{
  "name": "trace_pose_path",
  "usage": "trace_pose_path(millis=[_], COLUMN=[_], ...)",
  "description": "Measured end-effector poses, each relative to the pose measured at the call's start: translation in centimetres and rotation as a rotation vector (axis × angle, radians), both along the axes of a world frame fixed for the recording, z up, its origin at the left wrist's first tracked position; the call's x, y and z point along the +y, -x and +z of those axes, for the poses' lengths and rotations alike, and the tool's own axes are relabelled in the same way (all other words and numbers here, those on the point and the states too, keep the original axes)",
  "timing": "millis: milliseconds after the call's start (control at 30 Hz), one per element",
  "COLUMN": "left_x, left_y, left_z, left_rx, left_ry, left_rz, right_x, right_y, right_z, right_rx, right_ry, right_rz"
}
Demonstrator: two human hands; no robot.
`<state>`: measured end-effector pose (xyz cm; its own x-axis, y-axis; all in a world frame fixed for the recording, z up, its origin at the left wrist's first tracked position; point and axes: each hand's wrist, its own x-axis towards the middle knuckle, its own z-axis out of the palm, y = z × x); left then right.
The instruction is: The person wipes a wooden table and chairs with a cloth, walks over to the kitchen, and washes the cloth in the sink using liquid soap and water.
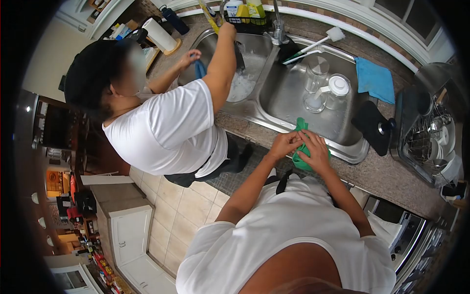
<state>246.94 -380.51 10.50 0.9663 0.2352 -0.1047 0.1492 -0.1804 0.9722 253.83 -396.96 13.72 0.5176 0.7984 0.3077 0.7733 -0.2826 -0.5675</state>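
My left hand (285, 145) and my right hand (317, 151) are close together at the front edge of the sink. Between them is a bunched green cloth (302, 123), with folds showing above and below my fingers. Both hands are closed on it, and whether something is wrapped inside cannot be seen. Just beyond, in the right sink basin (281, 105), a clear glass jar (317, 68) lies near a clear pitcher with a white lid (339, 85). A clear round piece (314, 102) rests beside them.
A co-worker (166, 117) in a white shirt reaches over the left basin (259, 46), which holds suds. Around the sink are a blue cloth (374, 80), a white-headed brush (335, 34), a black mat (372, 127), a dish rack (431, 137) and a paper towel roll (159, 35).
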Motion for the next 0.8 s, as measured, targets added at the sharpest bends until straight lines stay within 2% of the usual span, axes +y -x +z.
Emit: trace_pose_path(millis=[133, 267, 800], left_x=[-0.3, -0.4, -0.4], left_y=[-0.1, -0.2, -0.3], left_z=[-0.2, -1.5, -0.9], left_rx=[0.041, 0.026, 0.051], left_ry=[0.065, 0.059, 0.076], left_rz=[0.035, 0.066, 0.076], right_x=[0.0, -0.3, 0.0], right_y=[-0.4, -0.4, -0.6], right_z=[-0.9, -1.2, -1.1], right_rx=[-0.083, -0.057, -0.057], right_ry=[-0.104, -0.109, -0.126], right_rz=[-0.011, -0.014, -0.011])
